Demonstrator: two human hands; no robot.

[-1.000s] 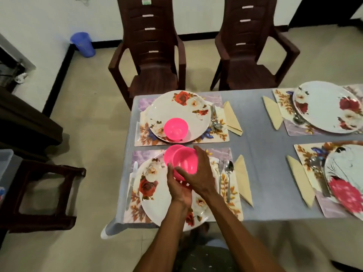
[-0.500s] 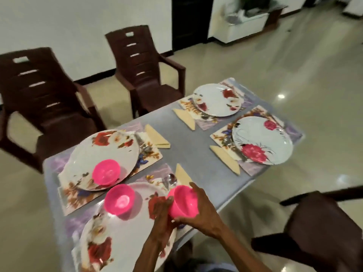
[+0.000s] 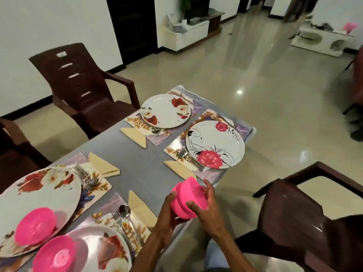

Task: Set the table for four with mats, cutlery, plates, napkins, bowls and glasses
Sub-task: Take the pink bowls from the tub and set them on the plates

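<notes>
Head view looks down across a grey-covered dining table (image 3: 137, 160) set with four floral place mats. Both hands hold a small stack of bright pink plastic bowls (image 3: 188, 199) above the near right edge of the table: the left hand (image 3: 169, 211) cups the stack from below and the left, while the right hand (image 3: 210, 205) grasps its rim, thumb over the top and fingers curled around the side. The stack tilts its open mouth toward the right.

On the near left, a pink bowl (image 3: 53, 256) sits on a white plate with red flowers (image 3: 110, 250), and just beyond it another pink bowl (image 3: 35, 225) rests on a larger floral plate (image 3: 39, 189). Far across the table, a white plate with red roses (image 3: 166, 110) and a white plate with pink blooms and black swirls (image 3: 215, 144) lie on their mats, each holding no bowl. Folded cream napkins (image 3: 135, 137) lie beside the mats, and steel cutlery (image 3: 123, 213) lies next to the near plate. Dark brown plastic chairs (image 3: 84, 85) stand around the table on a glossy tiled floor (image 3: 265, 95).
</notes>
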